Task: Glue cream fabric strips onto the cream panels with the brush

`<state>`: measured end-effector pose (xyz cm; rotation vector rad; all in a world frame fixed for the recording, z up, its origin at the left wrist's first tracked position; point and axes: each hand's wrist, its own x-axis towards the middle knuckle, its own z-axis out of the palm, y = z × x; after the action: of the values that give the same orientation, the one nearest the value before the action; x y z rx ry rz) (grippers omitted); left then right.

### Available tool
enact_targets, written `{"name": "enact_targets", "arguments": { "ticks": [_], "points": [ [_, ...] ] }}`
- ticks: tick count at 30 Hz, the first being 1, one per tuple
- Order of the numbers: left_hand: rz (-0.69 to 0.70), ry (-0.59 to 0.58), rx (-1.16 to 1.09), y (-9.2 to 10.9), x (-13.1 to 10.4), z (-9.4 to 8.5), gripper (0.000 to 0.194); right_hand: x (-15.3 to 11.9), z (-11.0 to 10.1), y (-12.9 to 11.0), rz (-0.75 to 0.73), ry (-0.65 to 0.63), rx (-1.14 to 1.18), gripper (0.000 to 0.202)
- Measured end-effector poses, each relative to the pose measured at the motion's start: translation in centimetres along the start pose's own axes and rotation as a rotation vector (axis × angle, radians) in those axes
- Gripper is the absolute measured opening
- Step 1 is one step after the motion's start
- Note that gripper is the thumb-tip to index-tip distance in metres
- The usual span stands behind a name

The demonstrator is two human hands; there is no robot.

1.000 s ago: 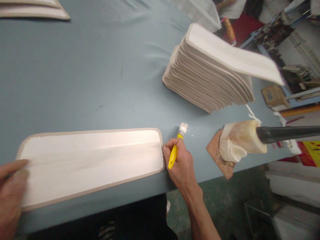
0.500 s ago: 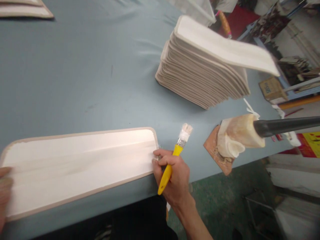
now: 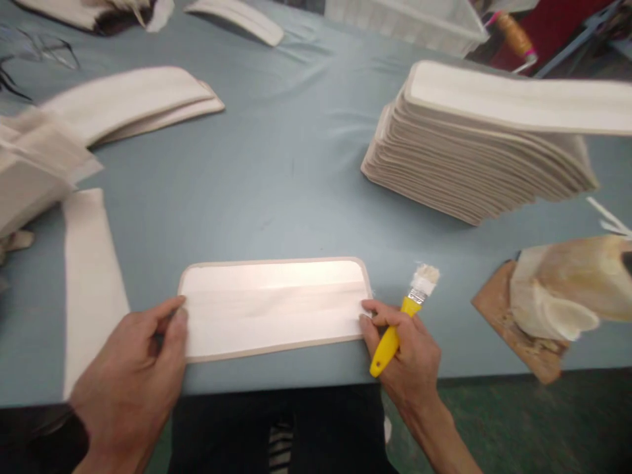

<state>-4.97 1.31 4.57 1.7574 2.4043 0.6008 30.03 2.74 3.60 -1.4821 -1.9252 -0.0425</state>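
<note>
A white panel with beige edging (image 3: 276,309) lies at the table's front edge. My left hand (image 3: 143,368) pinches its left end between thumb and fingers. The panel's right end is between the thumb and forefinger of my right hand (image 3: 407,349), which also holds a yellow-handled brush (image 3: 388,342), its whitened bristles pointing up and away. Right of the brush, a pale, crusted container (image 3: 563,280) rests on a brown board (image 3: 496,289). Behind the brush stands a tall stack of edged panels (image 3: 459,151).
On the left are pale strips (image 3: 91,263), a pile of folded pieces (image 3: 34,164), curved panels (image 3: 143,95) and eyeglasses (image 3: 59,52). A translucent bin (image 3: 409,23) and an orange-handled tool (image 3: 516,36) are at the back right. The blue-grey table (image 3: 247,197) ends in front of me.
The view has swung left, bringing my whole left hand and the left-side pieces into sight. Both hands still hold the panel's ends, and the brush remains in my right hand.
</note>
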Motion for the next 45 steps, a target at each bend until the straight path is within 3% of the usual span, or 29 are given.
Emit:
{"name": "enact_targets", "arguments": {
  "ticks": [4,7,9,11,14,17,20,24,30,36,45],
  "points": [
    [-0.048,0.051,-0.003,1.2,0.0,-0.3,0.053,0.5,-0.4,-0.6,-0.017,0.073,-0.046,0.014],
    [-0.064,0.044,-0.047,1.0,0.1,-0.3,0.050,1.2,-0.3,-2.0,-0.057,0.107,-0.017,0.013],
    [-0.034,0.084,-0.094,0.7,0.0,-0.8,0.047,1.6,0.2,-3.2,-0.084,0.076,0.061,0.012],
    [0.018,0.198,-0.079,0.7,-0.2,-1.3,0.042,1.9,0.8,-4.4,-0.114,0.010,0.143,0.009],
    [0.237,0.265,-0.003,1.6,-1.0,-1.4,0.040,1.9,1.7,-5.9,-0.165,-0.090,0.222,0.006],
    [0.555,0.142,0.064,2.7,-1.7,-0.1,0.053,1.8,2.3,-6.8,-0.209,-0.149,0.260,0.011],
    [0.685,0.083,0.169,3.1,-2.0,1.9,0.071,1.5,2.7,-7.2,-0.228,-0.202,0.266,0.018],
    [0.694,0.083,0.259,2.7,-2.2,3.3,0.086,0.4,3.1,-6.7,-0.173,-0.272,0.201,0.029],
    [0.690,0.041,0.275,2.6,-2.3,3.0,0.089,-1.4,3.2,-5.5,-0.094,-0.292,0.153,0.048],
    [0.682,0.031,0.253,2.7,-2.2,3.0,0.090,-1.6,3.0,-5.1,-0.058,-0.314,0.145,0.051],
    [0.700,0.111,0.249,2.3,-2.0,3.5,0.089,-1.7,2.6,-4.0,-0.094,-0.271,0.130,0.049]
  ]
}}
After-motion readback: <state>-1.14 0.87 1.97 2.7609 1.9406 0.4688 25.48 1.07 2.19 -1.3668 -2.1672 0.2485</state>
